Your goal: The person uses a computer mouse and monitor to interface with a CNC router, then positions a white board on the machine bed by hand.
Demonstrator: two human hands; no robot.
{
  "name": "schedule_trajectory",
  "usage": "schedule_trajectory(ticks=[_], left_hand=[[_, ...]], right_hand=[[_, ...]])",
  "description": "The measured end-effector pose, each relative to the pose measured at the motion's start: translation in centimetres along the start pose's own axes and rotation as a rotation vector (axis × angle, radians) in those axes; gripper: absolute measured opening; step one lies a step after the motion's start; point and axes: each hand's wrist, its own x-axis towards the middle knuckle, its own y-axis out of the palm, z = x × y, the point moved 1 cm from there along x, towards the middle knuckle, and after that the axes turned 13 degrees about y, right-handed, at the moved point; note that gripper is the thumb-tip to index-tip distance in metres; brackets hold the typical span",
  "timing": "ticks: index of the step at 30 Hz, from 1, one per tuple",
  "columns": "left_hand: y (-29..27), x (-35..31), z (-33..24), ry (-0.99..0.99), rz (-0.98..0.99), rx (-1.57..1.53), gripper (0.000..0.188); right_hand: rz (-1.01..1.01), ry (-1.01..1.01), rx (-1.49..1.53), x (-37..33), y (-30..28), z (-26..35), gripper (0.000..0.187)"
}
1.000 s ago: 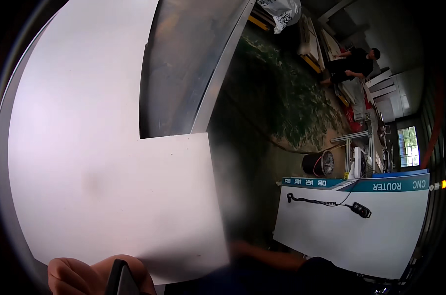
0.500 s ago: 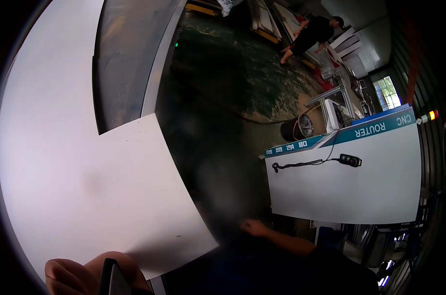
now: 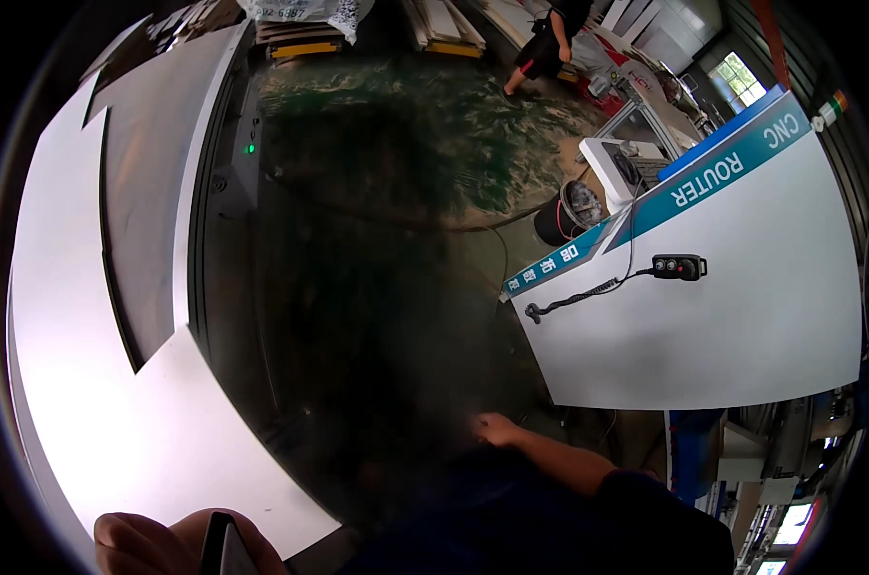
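Closest in, my left hand [image 3: 156, 541] sits at the near edge of the white board [image 3: 80, 412], fingers curled around a dark flat thing [image 3: 225, 548] that stands up between them. I cannot tell what that thing is. My right hand [image 3: 492, 426] hangs well to the right of the board, apart from everything, and I cannot tell whether its fingers are spread or closed.

As I judge it, I am standing at the board's near end with the board not yet gripped. Any lift or slide would call for my right hand to come across to the board's free edge, since one occupied hand will not steady so large a sheet.

The board is one piece with a deep notch cut into it, lying on the grey machine bed [image 3: 147, 220], which shows through the notch. One green lamp [image 3: 250, 149] glows just beyond the board's right edge. Across the green floor [image 3: 386, 172] from the board stands one white cabinet [image 3: 703, 335], with one black pendant control [image 3: 679, 266] hung on it by a coiled cord. One black bucket [image 3: 561, 218] sits behind that, and farthest off is one other person [image 3: 549, 43].
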Motion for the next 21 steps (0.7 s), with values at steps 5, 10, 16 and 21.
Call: schedule_trajectory(ticks=[5,10,16,21], left_hand=[[5.4,6.9,5.4,0.000,0.182,-0.355,0.021],[7.3,11.2,10.0,-0.001,0.358,-0.646,0.029],[7.4,12.7,17.6,-0.065,0.542,-0.841,0.040],[8.0,12.9,26.8,-0.047,0.557,-0.926,0.047]], right_hand=[[0.068,0.085,0.077,5.2,-8.0,2.2,0.025],[0.016,0.021,0.537,10.4,-18.1,4.0,0.027],[-0.090,-0.249,0.035,19.1,-21.9,12.2,0.026],[0.139,-0.341,0.113,16.5,-28.0,25.8,0.028]])
